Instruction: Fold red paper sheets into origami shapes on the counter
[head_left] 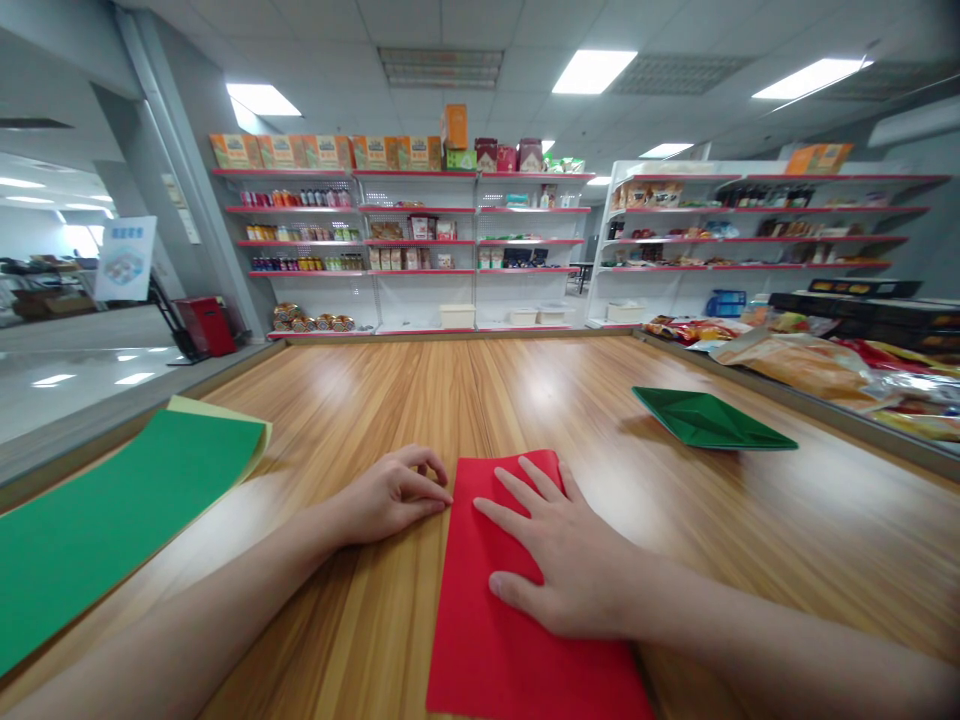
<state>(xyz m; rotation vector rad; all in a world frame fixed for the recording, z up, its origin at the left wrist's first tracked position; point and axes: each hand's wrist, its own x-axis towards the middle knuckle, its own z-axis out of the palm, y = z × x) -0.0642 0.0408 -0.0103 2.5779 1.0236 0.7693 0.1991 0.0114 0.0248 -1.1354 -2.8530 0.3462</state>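
Note:
A sheet of red paper (480, 600), seemingly folded over at its right side, lies on the wooden table in front of me. My right hand (555, 540) rests flat on it with the fingers spread. At the paper's left edge, my left hand (397, 495) has curled fingers, with thumb and forefinger pinched together at the edge. Off to the right sits a folded green paper piece (705, 415), dish-like with creased facets. A stack of coloured paper (142, 500), green on top with yellow beneath, lies at the left, its far end curling up.
The wood-grain table (360, 400) has a raised rim. Packaged snacks (810, 365) and dark boxes (877, 310) are piled beyond its right rim. Shelves (420, 270) of bottles and boxes stand behind. A red box (206, 325) stands on the floor at left.

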